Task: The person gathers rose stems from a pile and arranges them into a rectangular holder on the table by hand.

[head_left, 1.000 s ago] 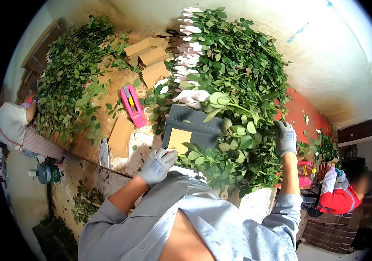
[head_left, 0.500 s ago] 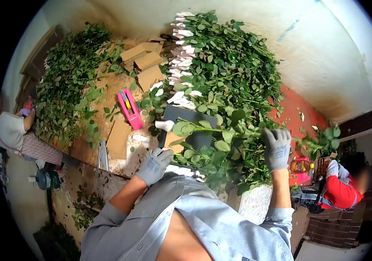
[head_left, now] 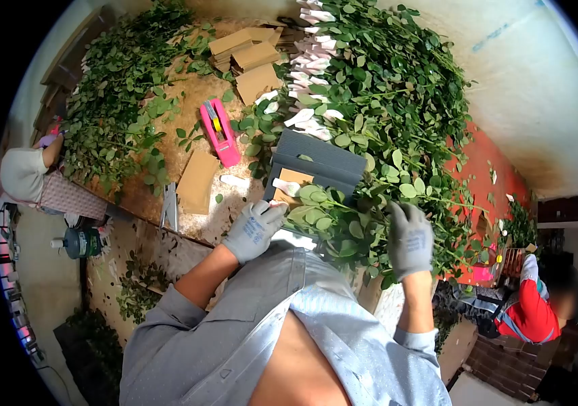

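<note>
My left hand (head_left: 255, 231), in a grey glove, is closed at the lower edge of a dark grey ridged sheet (head_left: 316, 157). A small pale flower head shows at its fingertips. My right hand (head_left: 412, 240), gloved alike, curls around a leafy rose stem to the right; leaves partly hide the grip. That stem's rose head (head_left: 285, 187), in a white sleeve, lies over a cardboard piece (head_left: 295, 177) on the sheet. Leafy stems (head_left: 343, 227) fill the space between my hands.
A big pile of sleeved roses (head_left: 397, 74) lies beyond the sheet. Left of it are a pink tape dispenser (head_left: 220, 132), cardboard pieces (head_left: 198, 181) and more foliage (head_left: 116, 88). One person (head_left: 21, 172) stands at far left, another in red (head_left: 529, 311) at right.
My right hand has come down and left, and the rose has dropped from above the sheet onto it. My left hand stays near the sheet's lower edge. The camera view has shifted.
</note>
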Action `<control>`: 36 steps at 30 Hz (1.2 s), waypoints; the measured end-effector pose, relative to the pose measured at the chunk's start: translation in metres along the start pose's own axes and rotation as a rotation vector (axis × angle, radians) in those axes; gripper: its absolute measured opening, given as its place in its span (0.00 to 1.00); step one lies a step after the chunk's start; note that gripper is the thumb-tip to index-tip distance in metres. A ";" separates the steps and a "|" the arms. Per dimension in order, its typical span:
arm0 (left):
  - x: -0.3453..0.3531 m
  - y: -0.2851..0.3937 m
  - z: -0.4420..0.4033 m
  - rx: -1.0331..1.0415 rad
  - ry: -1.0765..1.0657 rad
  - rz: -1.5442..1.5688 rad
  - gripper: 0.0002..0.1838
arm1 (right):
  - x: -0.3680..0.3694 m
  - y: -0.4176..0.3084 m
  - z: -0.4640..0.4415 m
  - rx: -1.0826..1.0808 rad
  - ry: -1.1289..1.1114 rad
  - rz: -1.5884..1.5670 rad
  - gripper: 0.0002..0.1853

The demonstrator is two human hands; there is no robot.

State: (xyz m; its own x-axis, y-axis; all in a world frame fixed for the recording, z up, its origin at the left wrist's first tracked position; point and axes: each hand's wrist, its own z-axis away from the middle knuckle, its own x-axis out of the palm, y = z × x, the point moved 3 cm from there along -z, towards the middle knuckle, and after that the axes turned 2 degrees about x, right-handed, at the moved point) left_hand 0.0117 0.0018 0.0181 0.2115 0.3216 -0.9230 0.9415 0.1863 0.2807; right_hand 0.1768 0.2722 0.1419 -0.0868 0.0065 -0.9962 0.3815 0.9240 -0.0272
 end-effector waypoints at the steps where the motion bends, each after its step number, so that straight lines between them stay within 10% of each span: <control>1: -0.002 0.000 -0.001 -0.005 -0.017 -0.006 0.16 | -0.004 -0.020 -0.013 -0.067 0.040 -0.184 0.20; 11: -0.011 0.003 -0.003 -0.033 -0.043 0.025 0.18 | 0.111 -0.119 -0.084 -0.309 -0.433 -0.157 0.20; 29: -0.022 -0.079 -0.068 0.079 -0.298 -0.133 0.06 | 0.127 -0.111 -0.092 -0.356 -0.458 -0.285 0.19; 36: -0.046 -0.125 -0.027 -0.297 -0.221 -0.265 0.09 | 0.121 -0.116 -0.097 -0.345 -0.537 -0.303 0.21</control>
State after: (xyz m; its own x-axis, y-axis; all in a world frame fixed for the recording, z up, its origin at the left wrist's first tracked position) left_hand -0.1226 -0.0113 0.0328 0.0546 0.0269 -0.9981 0.8616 0.5039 0.0607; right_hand 0.0333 0.2030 0.0324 0.3574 -0.3773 -0.8543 0.0907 0.9244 -0.3704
